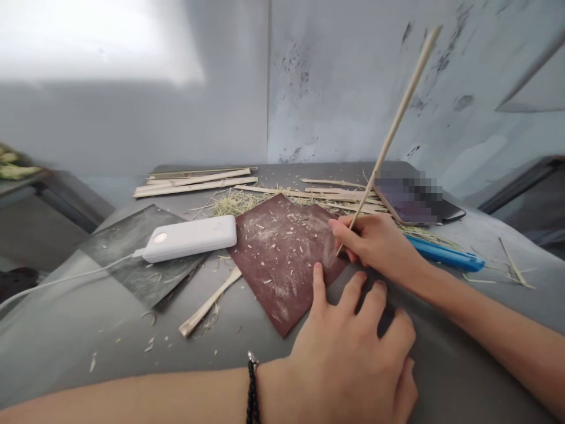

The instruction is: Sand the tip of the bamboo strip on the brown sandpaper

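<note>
My right hand [375,244] pinched a thin stick [395,126], its lower tip on the sandpaper [282,259]; my left hand [353,347] lay spread, fingers loose, holding that sheet on the table [88,335].

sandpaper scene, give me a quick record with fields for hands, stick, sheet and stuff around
right hand: right hand grips a thin stick, lower end on the sandpaper
left hand: left hand rests on the table, fingertip on the sheet's edge
sheet: reddish brown, dusted with shavings
around: white power bank, blue tool, phone, wooden strips
</note>
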A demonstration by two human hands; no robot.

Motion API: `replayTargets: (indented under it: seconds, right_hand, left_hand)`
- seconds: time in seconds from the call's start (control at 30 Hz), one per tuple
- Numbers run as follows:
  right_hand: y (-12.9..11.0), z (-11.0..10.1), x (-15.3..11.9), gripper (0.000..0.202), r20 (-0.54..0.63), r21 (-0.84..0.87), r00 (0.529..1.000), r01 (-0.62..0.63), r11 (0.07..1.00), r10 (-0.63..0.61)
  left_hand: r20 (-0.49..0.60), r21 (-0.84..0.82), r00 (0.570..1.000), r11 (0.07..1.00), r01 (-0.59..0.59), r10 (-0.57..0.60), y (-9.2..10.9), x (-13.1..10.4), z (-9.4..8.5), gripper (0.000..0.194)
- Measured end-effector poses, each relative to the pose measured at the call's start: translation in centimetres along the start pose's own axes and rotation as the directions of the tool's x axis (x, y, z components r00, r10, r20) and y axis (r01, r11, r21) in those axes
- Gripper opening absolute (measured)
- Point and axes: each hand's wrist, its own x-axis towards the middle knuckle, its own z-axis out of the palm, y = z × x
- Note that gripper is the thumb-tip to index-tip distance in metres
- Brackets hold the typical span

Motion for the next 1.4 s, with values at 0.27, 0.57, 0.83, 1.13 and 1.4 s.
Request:
replayTargets:
  seconds: [0.27, 0.57, 0.83, 1.13, 1.4]
  right_hand:
    - [1.3, -0.3, 0.4, 0.051, -0.049, -0.065, 0.997, 0.058, 0.996, -0.061]
    - [0.0, 0.5, -0.5, 0.049, 0.048, 0.089, 0.998, 0.025, 0.996, -0.029]
    - [0.3, 0.1, -0.5, 0.051, 0.02, 0.056, 1.0, -0.016, 0.998, 0.015]
    - [-0.1, 0.8, -0.6, 0.05, 0.042, 0.063, 0.998, 0.046, 0.997, -0.049]
    - [0.1, 0.3, -0.6, 0.051, 0.077, 0.108, 0.997, -0.036, 0.994, 0.027]
  left_hand:
    - [-0.229, 0.337, 0.955, 0.936, -0.105, 0.19, 0.4, -0.4, 1.6, 0.038]
    - [-0.215, 0.333, 0.963, 0.939, -0.086, 0.164, 0.5, -0.2, 1.2, 0.039]
    - [-0.184, 0.311, 0.97, 0.945, -0.098, 0.161, 0.4, -0.2, 1.3, 0.037]
    - [-0.199, 0.294, 0.966, 0.95, -0.103, 0.166, 0.4, 0.0, 1.2, 0.031]
    - [-0.188, 0.3, 0.97, 0.949, -0.093, 0.155, 0.5, 0.0, 1.2, 0.032]
